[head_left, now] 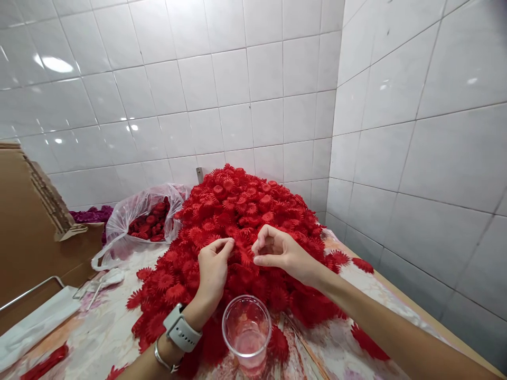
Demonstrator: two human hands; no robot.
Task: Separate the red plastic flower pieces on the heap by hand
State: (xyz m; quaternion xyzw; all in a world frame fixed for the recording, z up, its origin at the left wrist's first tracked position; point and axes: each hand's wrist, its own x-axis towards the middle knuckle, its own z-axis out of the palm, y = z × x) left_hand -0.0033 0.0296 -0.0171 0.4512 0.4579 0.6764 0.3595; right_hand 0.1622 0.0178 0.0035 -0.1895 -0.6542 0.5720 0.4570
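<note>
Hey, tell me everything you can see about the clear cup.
The cup is see-through, apparently plastic, with a rounded lip and open top. It stands upright before the pile of red flowers, apparently on the tablecloth, with one red flower close to its right. Its lower part looks pinkish; whether from liquid, I can't tell. Neither the left hand nor the right hand touches it.

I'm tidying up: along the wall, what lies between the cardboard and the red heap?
In the head view, a clear bag holding dark red pieces lies between the cardboard and the red heap; purple pieces show beside it.
</note>
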